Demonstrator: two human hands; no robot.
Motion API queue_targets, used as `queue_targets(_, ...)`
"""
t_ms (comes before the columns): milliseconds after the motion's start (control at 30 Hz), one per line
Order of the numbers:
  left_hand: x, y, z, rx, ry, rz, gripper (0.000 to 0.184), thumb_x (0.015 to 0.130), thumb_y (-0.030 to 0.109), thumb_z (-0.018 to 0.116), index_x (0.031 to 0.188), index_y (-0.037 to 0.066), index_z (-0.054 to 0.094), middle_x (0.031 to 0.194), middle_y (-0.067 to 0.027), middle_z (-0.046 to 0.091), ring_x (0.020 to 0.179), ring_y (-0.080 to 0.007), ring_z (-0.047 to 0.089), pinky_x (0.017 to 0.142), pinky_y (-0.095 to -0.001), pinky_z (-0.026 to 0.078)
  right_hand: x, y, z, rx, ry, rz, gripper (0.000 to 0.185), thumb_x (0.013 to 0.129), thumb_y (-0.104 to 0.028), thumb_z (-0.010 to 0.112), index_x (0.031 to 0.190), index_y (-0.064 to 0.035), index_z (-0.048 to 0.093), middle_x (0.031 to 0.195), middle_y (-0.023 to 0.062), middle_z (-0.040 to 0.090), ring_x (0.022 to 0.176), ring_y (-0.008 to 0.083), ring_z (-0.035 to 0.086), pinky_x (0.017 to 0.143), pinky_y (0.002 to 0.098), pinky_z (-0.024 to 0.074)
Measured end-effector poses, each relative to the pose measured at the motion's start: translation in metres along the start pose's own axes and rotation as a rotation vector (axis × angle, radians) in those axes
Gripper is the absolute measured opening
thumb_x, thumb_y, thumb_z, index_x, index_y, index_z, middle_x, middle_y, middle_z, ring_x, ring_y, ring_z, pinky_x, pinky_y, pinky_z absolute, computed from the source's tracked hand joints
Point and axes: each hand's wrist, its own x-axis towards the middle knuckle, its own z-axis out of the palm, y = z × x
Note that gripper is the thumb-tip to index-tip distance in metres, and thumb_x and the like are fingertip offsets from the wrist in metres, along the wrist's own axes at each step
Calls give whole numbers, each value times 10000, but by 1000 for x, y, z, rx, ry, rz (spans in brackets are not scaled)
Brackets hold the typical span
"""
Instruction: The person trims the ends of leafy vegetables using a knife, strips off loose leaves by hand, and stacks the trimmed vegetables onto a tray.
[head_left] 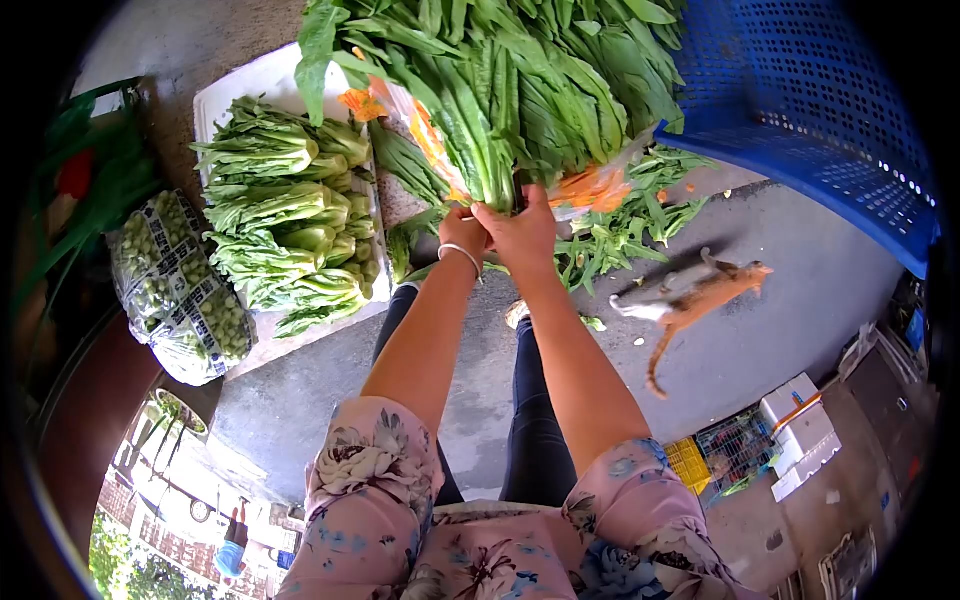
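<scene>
Long-leaved greens lie in a big heap (580, 80) at the top of the view, on clear plastic with orange print (595, 188). A bunch of leafy greens (485, 150) points its stem ends toward me. My left hand (465, 232), with a white bracelet at the wrist, is closed at the stem ends. Beside it, touching it, my right hand (525, 228) is closed around the same stems. The fingertips of both hands are partly hidden. Loose leaves (600, 245) are scattered on the ground right of my hands.
To the left, trimmed lettuce heads (300, 210) lie in rows on a white board (215, 105), beside a printed bag of small green vegetables (185, 280). A blue perforated crate (800, 150) stands at right. An orange-and-white cat (700, 290) lies on the ground. A person (232, 545) is far off.
</scene>
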Motion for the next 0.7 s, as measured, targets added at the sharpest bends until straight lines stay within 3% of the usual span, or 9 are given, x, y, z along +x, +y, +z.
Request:
queue_targets(67, -17, -4, -12, -102, -92, 2, 247, 808, 168, 601, 971, 11, 499, 822, -110, 607, 636, -188, 610, 539, -301, 515, -7, 0, -10, 446, -133, -10, 424, 639, -226, 755, 896, 19, 525, 813, 100, 612, 730, 155, 590, 640, 284, 479)
queue_targets(100, -28, -2, -17, -206, -196, 3, 291, 824, 218, 588, 1006, 13, 491, 872, -115, 608, 694, -194, 618, 598, -308, 518, -14, -10, -26, 406, -151, -6, 378, 663, -180, 747, 891, 23, 525, 810, 74, 594, 710, 102, 550, 605, 244, 456)
queue_targets(233, -95, 24, -29, -283, -479, 30, 484, 806, 387, 595, 1116, 37, 468, 1017, -111, 579, 923, -216, 581, 784, -358, 476, -48, -15, -85, 630, -290, 144, 331, 641, -123, 749, 864, -8, 534, 754, 30, 556, 665, 83, 510, 583, 221, 416)
queue_targets(300, -131, 33, -25, -293, -776, -6, 647, 798, 559, 502, 1220, 76, 416, 1146, -89, 527, 1061, -216, 505, 906, -397, 391, -72, 5, -114, 467, -338, 104, 371, 629, -186, 769, 836, 1, 524, 765, 42, 572, 647, 96, 508, 592, 233, 429)
queue_targets(367, -166, 34, -16, -207, -944, 4, 781, 728, 617, 545, 1276, 87, 374, 1233, -91, 468, 1125, -223, 462, 941, -408, 361, -104, 9, -146, 322, -315, 12, 362, 638, -186, 765, 839, -4, 526, 754, 31, 568, 648, 89, 506, 591, 229, 426)
queue_targets(433, -199, 29, -4, -225, -916, -68, 664, 744, 447, 639, 1237, 70, 403, 1171, -75, 510, 1086, -213, 490, 916, -395, 393, -127, 8, -171, 176, -284, -68, 352, 646, -186, 762, 841, -8, 528, 743, 21, 565, 650, 83, 504, 589, 224, 423)
queue_targets(567, -243, 19, 14, -327, -784, -49, 550, 773, 311, 624, 1208, 46, 417, 1115, -80, 539, 1032, -214, 526, 903, -378, 414, -153, -2, -212, 471, -335, -27, 233, 742, -145, 697, 870, -17, 549, 763, 3, 561, 672, 65, 494, 598, 215, 417)
queue_targets(633, -249, 21, 24, -548, -780, -43, 507, 782, 284, 607, 1182, 31, 425, 1102, -95, 545, 1011, -225, 536, 910, -377, 416, -160, -4, -224, 778, -212, 218, 155, 816, -118, 615, 925, -14, 577, 827, 10, 577, 727, 55, 499, 635, 205, 414)
queue_targets(700, -265, 29, 35, -649, -625, -5, 462, 788, 273, 605, 1147, 31, 444, 1095, -96, 547, 1006, -231, 534, 903, -379, 424, -171, -11, -223, 786, -130, -44, 237, 862, -109, 552, 1072, -3, 572, 871, -13, 568, 771, 44, 479, 678, 196, 402)
